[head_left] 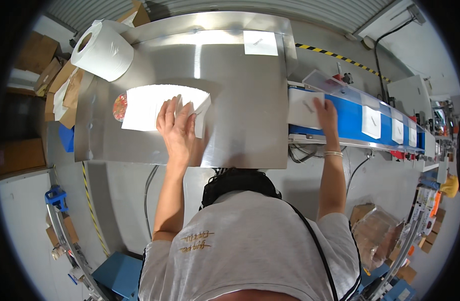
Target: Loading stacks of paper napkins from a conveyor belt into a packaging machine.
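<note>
On the metal table lies a fanned stack of white paper sheets or flat packets [144, 108]. My left hand [177, 130] rests on its right part, fingers spread and slightly bent over the top. At the near end of the blue conveyor belt [340, 104], my right hand [329, 120] grips the right edge of a white square packet [302, 109] with a small dark print. That packet lies partly on the belt, level with the table's right edge. Farther along the belt, several similar white packets [371, 122] sit in a row.
A large white paper roll [103, 52] stands at the table's back left. A round red patterned piece [120, 107] shows beside the stack. One white printed sheet [260, 43] lies at the back right. A clear guard [335, 85] runs along the belt. Cardboard boxes [64, 95] stand left.
</note>
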`<act>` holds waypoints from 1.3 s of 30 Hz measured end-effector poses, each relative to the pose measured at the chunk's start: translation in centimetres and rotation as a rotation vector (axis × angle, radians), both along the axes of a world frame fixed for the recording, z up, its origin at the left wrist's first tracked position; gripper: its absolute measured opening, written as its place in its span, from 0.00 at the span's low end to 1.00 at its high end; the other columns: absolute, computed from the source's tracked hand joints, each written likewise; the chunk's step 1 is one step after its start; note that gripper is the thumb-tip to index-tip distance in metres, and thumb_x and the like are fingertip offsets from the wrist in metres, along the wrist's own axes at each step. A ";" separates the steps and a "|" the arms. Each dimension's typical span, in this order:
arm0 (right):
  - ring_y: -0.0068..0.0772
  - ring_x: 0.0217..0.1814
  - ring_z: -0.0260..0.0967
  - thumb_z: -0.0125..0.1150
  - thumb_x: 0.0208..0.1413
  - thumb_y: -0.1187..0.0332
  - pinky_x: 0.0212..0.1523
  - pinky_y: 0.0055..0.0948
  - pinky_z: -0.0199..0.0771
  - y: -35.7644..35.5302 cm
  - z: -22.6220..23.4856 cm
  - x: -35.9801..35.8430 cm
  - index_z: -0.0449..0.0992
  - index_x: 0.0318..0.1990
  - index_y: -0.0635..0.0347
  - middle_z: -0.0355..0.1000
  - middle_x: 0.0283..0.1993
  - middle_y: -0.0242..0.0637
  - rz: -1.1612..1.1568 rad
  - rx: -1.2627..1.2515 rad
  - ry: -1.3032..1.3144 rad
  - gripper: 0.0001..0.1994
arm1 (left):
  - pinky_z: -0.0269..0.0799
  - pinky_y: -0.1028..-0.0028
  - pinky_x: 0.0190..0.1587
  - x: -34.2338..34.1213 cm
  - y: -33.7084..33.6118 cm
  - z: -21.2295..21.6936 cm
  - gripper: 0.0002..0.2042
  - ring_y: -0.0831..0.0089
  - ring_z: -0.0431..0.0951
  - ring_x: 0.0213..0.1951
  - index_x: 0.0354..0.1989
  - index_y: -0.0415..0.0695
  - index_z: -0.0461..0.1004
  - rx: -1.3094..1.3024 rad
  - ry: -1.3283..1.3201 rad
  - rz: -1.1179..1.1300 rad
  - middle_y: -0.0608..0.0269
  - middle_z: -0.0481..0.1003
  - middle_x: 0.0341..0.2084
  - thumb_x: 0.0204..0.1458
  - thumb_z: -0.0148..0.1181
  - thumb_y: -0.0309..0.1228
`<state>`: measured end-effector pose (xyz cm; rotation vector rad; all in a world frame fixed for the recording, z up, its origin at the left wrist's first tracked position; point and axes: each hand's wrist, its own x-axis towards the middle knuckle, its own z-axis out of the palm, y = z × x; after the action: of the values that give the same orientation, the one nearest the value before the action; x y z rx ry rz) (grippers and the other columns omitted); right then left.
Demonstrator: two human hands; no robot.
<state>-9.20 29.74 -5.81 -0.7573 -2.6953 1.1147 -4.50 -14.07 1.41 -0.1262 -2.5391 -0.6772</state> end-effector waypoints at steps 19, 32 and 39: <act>0.23 0.48 0.68 0.62 0.63 0.62 0.49 0.25 0.71 -20.0 0.6 -2.1 0.70 0.55 0.67 0.72 0.49 0.34 0.753 -0.763 0.099 0.20 | 0.48 0.48 0.68 -0.4 -1.5 1.2 0.20 0.45 0.57 0.68 0.55 0.44 0.77 -0.024 -0.103 0.015 0.46 0.63 0.64 0.52 0.67 0.30; 0.54 0.56 0.70 0.71 0.50 0.59 0.56 0.41 0.69 -3.5 2.4 -0.1 0.74 0.54 0.64 0.73 0.55 0.52 0.164 0.642 0.331 0.26 | 0.54 0.52 0.66 -0.5 -1.7 0.1 0.15 0.48 0.62 0.65 0.45 0.48 0.81 -0.040 0.018 0.010 0.53 0.69 0.60 0.47 0.66 0.21; 0.49 0.61 0.67 0.71 0.51 0.61 0.59 0.37 0.69 -23.5 3.8 -3.1 0.71 0.60 0.50 0.67 0.63 0.42 1.090 -0.156 0.430 0.27 | 0.45 0.47 0.69 -0.6 -2.1 0.9 0.15 0.46 0.55 0.69 0.44 0.51 0.82 -0.083 -0.032 -0.086 0.53 0.65 0.65 0.46 0.69 0.24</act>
<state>-12.26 6.26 -2.05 0.9902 -2.5650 1.4089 -5.14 -16.13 2.27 -0.2568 -2.6054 -0.6116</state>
